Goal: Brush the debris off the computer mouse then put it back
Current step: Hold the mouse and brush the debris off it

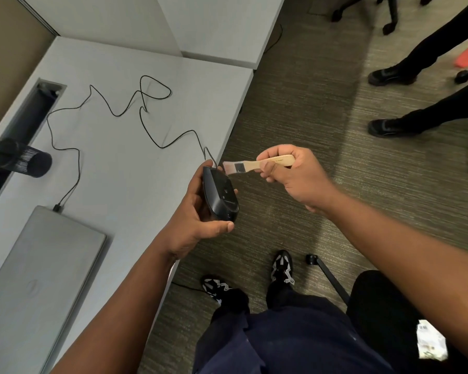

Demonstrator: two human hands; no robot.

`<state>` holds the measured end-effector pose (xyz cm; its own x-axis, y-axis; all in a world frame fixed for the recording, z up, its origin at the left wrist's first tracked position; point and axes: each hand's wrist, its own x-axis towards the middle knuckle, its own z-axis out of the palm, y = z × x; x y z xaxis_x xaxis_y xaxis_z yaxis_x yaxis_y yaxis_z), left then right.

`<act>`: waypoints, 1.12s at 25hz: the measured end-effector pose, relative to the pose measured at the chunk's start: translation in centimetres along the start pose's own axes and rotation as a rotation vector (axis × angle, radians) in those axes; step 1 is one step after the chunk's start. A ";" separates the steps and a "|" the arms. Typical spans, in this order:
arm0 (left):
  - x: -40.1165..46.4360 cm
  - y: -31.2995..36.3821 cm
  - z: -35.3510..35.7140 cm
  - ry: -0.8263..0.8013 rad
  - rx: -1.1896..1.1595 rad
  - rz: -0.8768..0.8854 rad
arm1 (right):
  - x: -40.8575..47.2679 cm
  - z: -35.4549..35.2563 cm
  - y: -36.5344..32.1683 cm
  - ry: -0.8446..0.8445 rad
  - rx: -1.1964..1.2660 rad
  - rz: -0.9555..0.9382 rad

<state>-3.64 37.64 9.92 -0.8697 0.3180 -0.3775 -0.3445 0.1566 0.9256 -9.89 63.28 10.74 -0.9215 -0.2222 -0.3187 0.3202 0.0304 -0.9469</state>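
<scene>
Just past the desk (pixel 135 163) edge at mid-frame, the left hand (pixel 200 214) cups the black computer mouse (pixel 220 194), fingers curled round it (underside turned up). To its right, the right hand (pixel 287 174) grips a wooden brush (pixel 257 164), bristles just beside the mouse's front end, where its cable (pixel 146 122) trails back over the desk.

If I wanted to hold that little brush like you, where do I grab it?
Grab the brush by its flat wooden handle, coming from the end away from the bristles. That is where the right hand holds it, fingers wrapped round. The handle is long and plain, so the bristles stay free to sweep the mouse in the left hand.
</scene>
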 end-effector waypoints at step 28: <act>-0.4 -0.3 0.0 0.043 0.073 0.023 | -1.1 -2.0 -2.0 -0.200 -0.376 -0.167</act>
<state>-3.15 37.45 9.82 -0.8918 0.2822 -0.3537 -0.2994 0.2181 0.9289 -10.01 65.43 12.91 -0.8811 -0.4372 -0.1804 0.0341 0.3217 -0.9462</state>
